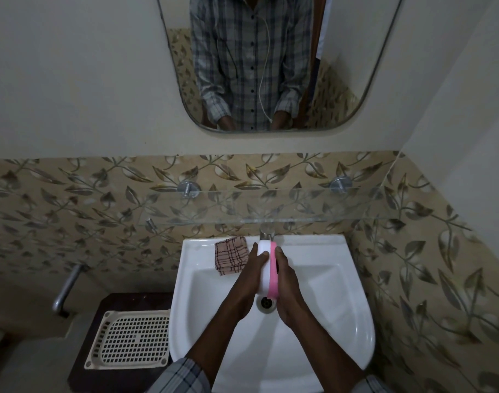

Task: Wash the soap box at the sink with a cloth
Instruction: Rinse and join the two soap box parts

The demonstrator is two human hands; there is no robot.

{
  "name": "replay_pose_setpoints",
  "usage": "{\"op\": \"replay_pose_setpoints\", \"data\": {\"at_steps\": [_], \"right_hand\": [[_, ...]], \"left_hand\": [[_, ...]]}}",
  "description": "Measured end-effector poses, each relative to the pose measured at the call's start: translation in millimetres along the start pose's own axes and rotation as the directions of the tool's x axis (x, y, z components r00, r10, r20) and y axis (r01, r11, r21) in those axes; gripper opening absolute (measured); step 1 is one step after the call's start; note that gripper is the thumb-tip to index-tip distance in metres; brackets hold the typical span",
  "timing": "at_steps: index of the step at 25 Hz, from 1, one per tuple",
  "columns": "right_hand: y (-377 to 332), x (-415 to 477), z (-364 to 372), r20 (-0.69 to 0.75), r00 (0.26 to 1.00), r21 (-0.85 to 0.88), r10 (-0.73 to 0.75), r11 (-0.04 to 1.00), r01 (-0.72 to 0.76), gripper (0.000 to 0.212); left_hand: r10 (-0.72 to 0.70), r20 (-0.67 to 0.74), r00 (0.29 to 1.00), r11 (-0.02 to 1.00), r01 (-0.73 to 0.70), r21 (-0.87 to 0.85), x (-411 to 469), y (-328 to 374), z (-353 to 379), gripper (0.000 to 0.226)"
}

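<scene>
- Plaid sleeves [180,377] frame the bottom edge, and both bare forearms reach forward over a white ceramic sink [353,321].
- Left of the sink stands a dark brown counter [135,300] carrying a cream perforated tray [129,340], which lies flat with one edge just beside the sink's rim.
- A metal pipe [66,287] slants out of the wall to the left, behind the counter.
- The drain [266,303] sits in the middle of the basin, partly hidden by the hands.
- The soap box [266,268], one half white and one half pink, is held on edge above the drain, its long side running away from the person towards the tap.
- The left hand [249,275] grips the white half, its fingers [264,254] wrapping onto the far end.
- The right hand [286,282] grips the pink half, with its fingers [279,255] lying along that side; the box is clasped between the two palms.
- A checked pink-brown cloth [232,259] lies folded on the sink's back left ledge, just beside the left hand; neither hand is holding it.
- The tap [266,232] rises at the back centre, right behind the soap box.
- A glass shelf [271,207] on round metal brackets [188,188] spans the wall above the tap.
- Leaf-patterned tiles [72,211] cover the lower wall, with plain pale wall above.
- A rounded mirror [271,66] reflects a plaid shirt and a dangling white cable.
</scene>
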State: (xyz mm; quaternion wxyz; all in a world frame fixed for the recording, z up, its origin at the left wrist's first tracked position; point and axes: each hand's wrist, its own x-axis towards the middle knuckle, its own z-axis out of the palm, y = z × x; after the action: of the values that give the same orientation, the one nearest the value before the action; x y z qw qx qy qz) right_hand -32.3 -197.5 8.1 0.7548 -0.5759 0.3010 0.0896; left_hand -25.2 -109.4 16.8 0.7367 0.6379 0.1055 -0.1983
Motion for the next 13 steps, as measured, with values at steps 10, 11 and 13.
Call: {"op": "replay_pose_setpoints", "data": {"at_steps": [10,11,13], "right_hand": [[-7.2,8.3,-5.9,0.033,0.998,-0.021,0.050,0.999,-0.049,0.041],[-6.6,8.2,-5.8,0.033,0.998,-0.011,0.045,0.999,-0.045,0.040],[-5.6,8.3,-5.5,0.032,0.999,-0.004,0.033,0.999,-0.033,0.040]], "left_hand": [[-0.055,-0.004,0.998,0.998,0.054,-0.020,-0.1,2.7,-4.2,0.053],[-0.054,-0.004,0.999,0.999,0.054,0.000,-0.8,4.5,-4.1,0.054],[-0.050,-0.008,0.999,0.998,0.050,0.040,-3.7,7.8,-2.8,0.056]]}}
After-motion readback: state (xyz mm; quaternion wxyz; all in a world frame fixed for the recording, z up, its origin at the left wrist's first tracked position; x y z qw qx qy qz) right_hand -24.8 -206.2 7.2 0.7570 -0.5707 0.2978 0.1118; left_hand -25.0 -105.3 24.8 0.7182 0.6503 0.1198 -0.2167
